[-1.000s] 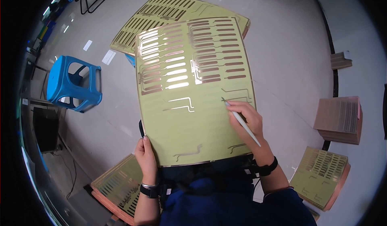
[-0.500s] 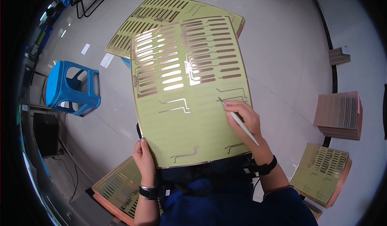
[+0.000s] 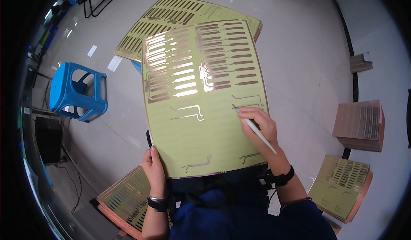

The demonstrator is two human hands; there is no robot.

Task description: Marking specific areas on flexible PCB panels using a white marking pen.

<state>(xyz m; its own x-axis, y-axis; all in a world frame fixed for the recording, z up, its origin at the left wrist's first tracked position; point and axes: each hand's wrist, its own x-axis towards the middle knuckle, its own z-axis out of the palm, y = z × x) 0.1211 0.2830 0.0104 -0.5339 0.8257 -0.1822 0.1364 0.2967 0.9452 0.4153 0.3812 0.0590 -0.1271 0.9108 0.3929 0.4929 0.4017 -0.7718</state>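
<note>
A large yellow-green sheet [image 3: 192, 128] with rows of shiny copper strips rests tilted on my lap. My left hand [image 3: 154, 167] grips its lower left edge. My right hand [image 3: 259, 126] lies on the sheet's right side and holds a thin white pen-like tool [image 3: 257, 130], whose tip touches the sheet near a copper trace. A black band sits on each wrist.
More yellow-green sheets [image 3: 171, 13] lie on the floor beyond. Stacks of similar sheets sit at lower left [image 3: 124, 201], lower right [image 3: 342, 184] and right [image 3: 359, 124]. A blue plastic stool [image 3: 77, 90] stands at left, a dark box [image 3: 49, 139] below it.
The sheet has shifted slightly in view, and the light glare on its copper strips has moved. My right hand with the tool stays at nearly the same spot on the sheet.
</note>
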